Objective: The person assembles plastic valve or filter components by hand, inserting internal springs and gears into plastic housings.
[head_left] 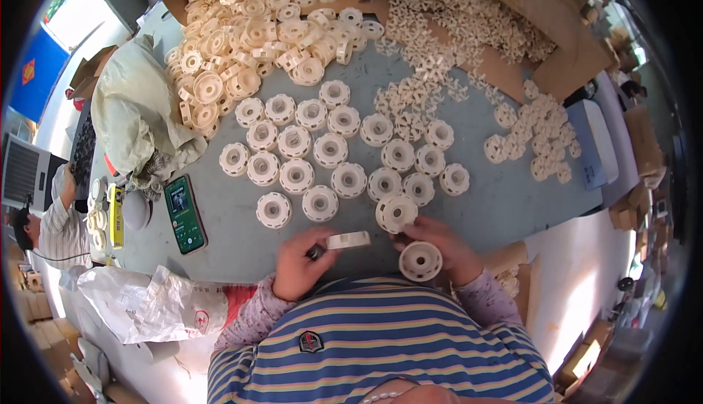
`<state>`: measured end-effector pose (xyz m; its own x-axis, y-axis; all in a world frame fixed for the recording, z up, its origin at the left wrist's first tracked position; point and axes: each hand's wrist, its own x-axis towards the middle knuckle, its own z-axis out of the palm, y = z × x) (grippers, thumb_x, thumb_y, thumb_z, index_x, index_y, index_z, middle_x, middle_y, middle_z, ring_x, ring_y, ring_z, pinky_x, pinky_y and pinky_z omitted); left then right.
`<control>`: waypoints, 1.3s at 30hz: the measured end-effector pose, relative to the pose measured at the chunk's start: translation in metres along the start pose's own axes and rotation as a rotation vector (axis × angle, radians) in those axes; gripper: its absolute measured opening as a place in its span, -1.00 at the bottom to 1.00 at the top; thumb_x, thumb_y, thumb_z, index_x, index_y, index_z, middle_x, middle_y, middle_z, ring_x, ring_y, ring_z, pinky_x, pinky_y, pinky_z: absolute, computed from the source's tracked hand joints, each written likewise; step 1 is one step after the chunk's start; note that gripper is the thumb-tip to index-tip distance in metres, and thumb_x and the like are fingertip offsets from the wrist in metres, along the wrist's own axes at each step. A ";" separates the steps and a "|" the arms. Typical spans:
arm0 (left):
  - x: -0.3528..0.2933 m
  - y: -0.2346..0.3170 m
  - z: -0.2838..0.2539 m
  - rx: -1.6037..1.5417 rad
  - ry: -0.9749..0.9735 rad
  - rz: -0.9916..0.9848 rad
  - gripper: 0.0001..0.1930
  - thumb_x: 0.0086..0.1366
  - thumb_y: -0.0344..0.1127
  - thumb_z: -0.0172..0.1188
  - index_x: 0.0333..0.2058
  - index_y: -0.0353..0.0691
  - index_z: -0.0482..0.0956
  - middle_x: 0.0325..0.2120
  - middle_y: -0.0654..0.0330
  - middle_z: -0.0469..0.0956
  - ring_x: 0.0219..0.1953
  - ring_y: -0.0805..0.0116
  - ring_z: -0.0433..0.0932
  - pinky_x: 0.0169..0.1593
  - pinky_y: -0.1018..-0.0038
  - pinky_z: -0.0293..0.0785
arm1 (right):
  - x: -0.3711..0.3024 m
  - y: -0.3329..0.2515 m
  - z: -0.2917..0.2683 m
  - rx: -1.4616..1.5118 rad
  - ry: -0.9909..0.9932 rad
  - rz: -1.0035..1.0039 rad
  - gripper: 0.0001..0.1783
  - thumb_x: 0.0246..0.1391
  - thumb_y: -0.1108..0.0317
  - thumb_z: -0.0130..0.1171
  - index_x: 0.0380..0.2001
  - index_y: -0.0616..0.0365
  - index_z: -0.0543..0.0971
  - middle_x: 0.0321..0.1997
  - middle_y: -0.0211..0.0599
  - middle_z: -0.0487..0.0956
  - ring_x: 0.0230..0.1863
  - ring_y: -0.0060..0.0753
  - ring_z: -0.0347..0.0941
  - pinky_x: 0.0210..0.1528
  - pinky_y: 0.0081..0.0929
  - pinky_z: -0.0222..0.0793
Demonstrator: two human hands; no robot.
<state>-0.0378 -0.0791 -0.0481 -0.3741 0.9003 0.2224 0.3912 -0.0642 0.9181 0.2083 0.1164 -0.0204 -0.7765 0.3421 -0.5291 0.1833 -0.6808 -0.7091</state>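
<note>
My left hand [299, 263] is closed on a cream plastic wheel part [349, 240], seen edge-on. A small dark thing [315, 251] shows between the same fingers; I cannot make out its kind. My right hand [455, 254] grips a round cream wheel part [420, 260] with a hole in its middle, close to my striped shirt. Just beyond the right fingertips, another wheel part [396, 213] overlaps the near end of the rows; whether the fingers touch it is unclear. Several notched-rim wheels [320, 203] lie spread across the grey table [242, 257].
A big heap of cream wheel parts [256, 45] fills the far left. Small white pieces [461, 23] spill from cardboard at the far right, with more clusters [542, 129] nearer. A phone [185, 213], a yellow box [116, 216] and a pale bag [139, 104] lie left. Another person [66, 221] sits beyond.
</note>
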 end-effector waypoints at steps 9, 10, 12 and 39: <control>-0.022 0.007 -0.022 0.548 -0.327 0.224 -0.35 0.15 -0.24 0.55 0.25 -0.09 0.65 -0.37 0.13 0.46 -0.40 0.09 0.55 -0.30 0.21 0.56 | 0.001 -0.014 -0.029 -0.507 -0.076 0.188 -0.45 0.38 0.23 0.36 0.30 0.19 0.44 -0.15 -0.28 0.73 -0.15 -0.47 0.69 -0.08 -0.44 0.62; -0.021 0.011 -0.024 0.464 -0.342 0.129 -0.35 0.17 -0.22 0.56 0.26 -0.11 0.65 -0.36 0.12 0.50 -0.38 0.13 0.58 -0.29 0.25 0.56 | -0.002 -0.013 -0.037 -0.502 -0.076 0.195 -0.45 0.38 0.23 0.36 0.30 0.19 0.44 -0.15 -0.28 0.73 -0.15 -0.47 0.69 -0.08 -0.44 0.62; -0.017 0.015 -0.027 0.375 -0.364 0.028 -0.36 0.20 -0.19 0.56 0.27 -0.12 0.64 -0.36 0.11 0.54 -0.36 0.16 0.60 -0.28 0.30 0.57 | -0.012 -0.006 -0.048 -0.644 0.146 -0.131 -0.45 0.35 0.32 0.37 0.30 0.15 0.41 -0.18 -0.32 0.72 -0.20 -0.54 0.66 -0.13 -0.42 0.60; 0.028 0.041 0.034 -0.810 -0.449 -0.551 -0.69 0.58 -0.42 0.17 0.23 -0.25 0.52 0.10 0.10 0.62 -0.06 0.39 0.69 -0.14 0.50 0.72 | -0.025 0.010 0.011 -0.481 0.115 -0.792 -0.67 0.21 0.64 0.35 0.03 0.22 0.64 0.05 -0.15 0.62 0.05 -0.33 0.62 0.12 -0.37 0.63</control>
<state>-0.0034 -0.0418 -0.0158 0.0791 0.9576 -0.2771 -0.4717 0.2809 0.8359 0.2226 0.0940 -0.0090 -0.7221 0.6715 0.1662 -0.1241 0.1106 -0.9861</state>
